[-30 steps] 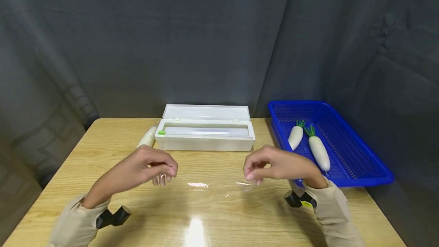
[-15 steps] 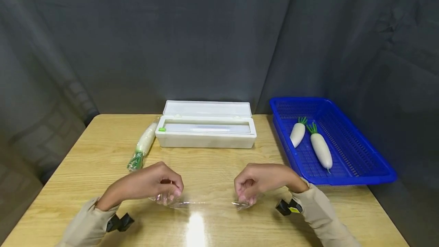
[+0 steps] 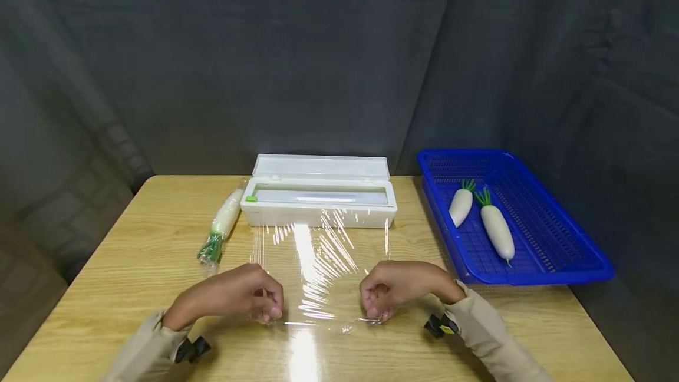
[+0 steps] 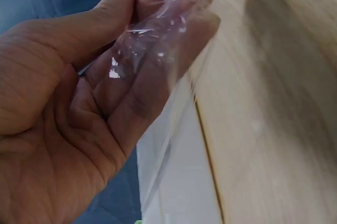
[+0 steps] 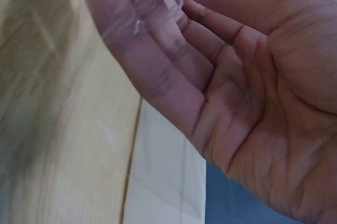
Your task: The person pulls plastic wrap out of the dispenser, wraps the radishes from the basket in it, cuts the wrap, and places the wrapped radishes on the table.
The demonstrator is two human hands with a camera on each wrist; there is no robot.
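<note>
On clear film, left fingers and right fingers in tight pinches.

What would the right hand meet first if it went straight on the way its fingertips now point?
Most likely the wooden tabletop: the right hand, pinching the clear film, points down toward it. Its height above the wood is hard to judge.

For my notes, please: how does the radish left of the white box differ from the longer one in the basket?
The left radish is wrapped in clear film; the basket radish is bare. The left radish lies on the table, leaves toward the camera; the basket radish lies in the blue basket, leaves pointing away. Both are white with green leaves.
</note>
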